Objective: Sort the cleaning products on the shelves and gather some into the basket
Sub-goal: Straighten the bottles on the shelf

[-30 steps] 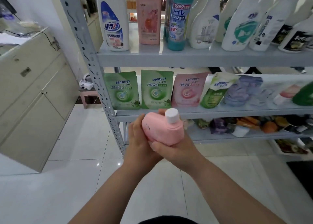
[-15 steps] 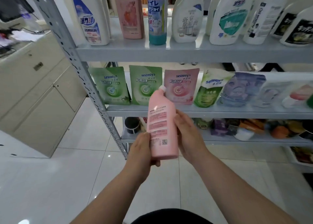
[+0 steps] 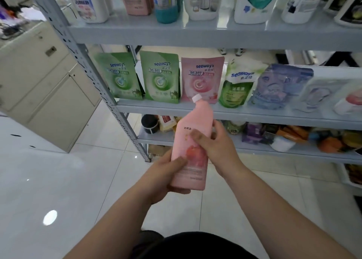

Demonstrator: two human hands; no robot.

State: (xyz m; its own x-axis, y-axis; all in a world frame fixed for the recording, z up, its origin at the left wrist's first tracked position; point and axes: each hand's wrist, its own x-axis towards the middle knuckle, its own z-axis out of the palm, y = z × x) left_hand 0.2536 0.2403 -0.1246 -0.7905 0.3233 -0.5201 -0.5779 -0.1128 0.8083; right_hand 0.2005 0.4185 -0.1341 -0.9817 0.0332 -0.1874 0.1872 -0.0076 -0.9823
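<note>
A pink bottle (image 3: 194, 141) with a white angled cap is held upright in front of the grey metal shelves (image 3: 176, 34). My left hand (image 3: 166, 177) grips its base, thumb across the front label. My right hand (image 3: 213, 145) holds its upper right side, thumb on the front. On the middle shelf stand green seaways pouches (image 3: 158, 76), a pink pouch (image 3: 201, 78) and other refill bags. Tall bottles, among them a second pink bottle (image 3: 135, 0), line the top shelf. No basket is in view.
A beige cabinet (image 3: 43, 86) stands at the left. The lower shelf (image 3: 254, 147) holds mixed small items and a black cup (image 3: 149, 124). White tiled floor (image 3: 58, 180) stretches below and to the left.
The bottle went from lying cap-toward-me to upright, then turned from its back label to its front label. My right thumb moved onto its front. The view moved closer to the shelves.
</note>
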